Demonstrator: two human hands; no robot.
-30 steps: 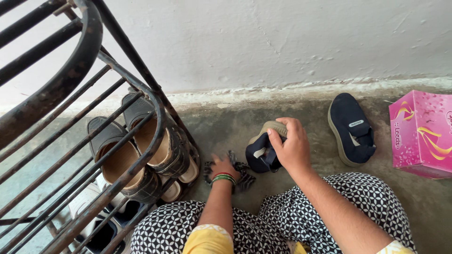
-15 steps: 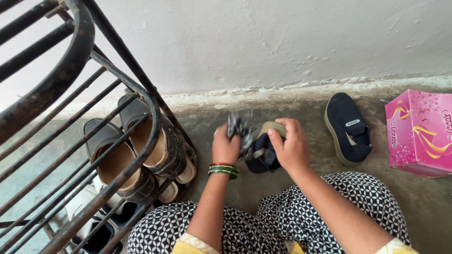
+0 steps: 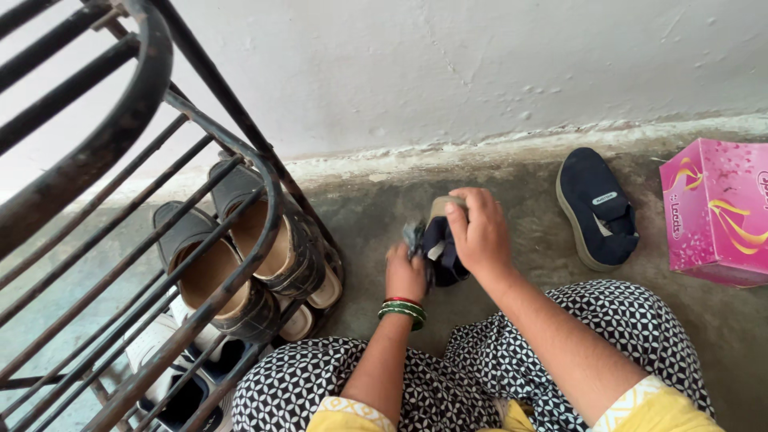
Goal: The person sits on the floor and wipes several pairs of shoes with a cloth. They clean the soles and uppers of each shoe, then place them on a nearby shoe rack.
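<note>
Dark blue shoe [image 3: 442, 248] right in the centre, lifted just off the concrete floor [image 3: 384, 204] in front of the person's knees, its tan sole turned up toward the wall. The right hand [image 3: 478, 232] clamps over it from above, fingers curled across the sole edge, thumb down the near side. The left hand [image 3: 406, 276] presses in against the shoe's left flank, closed around a small crumpled grey cloth [image 3: 414, 237] that sits squeezed between fingers and shoe. Green and red bangles [image 3: 402, 310] ring that left wrist.

Further right, the matching dark blue shoe [image 3: 596, 210] lies on the floor on its own, opening up, tan sole edge showing, well apart from the hands. Just beside it, at the right border, a pink cardboard box [image 3: 716, 212] with gold swirls, partly cut off by the frame.

Over on the left, a black metal shoe rack [image 3: 152, 200] with rusty bars leans large into view. A pair of dark sandals [image 3: 240, 256] with tan insoles sits side by side on one shelf, and below them lighter footwear shows through the bars, too hidden to make out. Behind everything runs a rough white wall [image 3: 448, 64], chipped along its base. At the bottom, black-and-white patterned trousers [image 3: 464, 376] and yellow sleeves.
</note>
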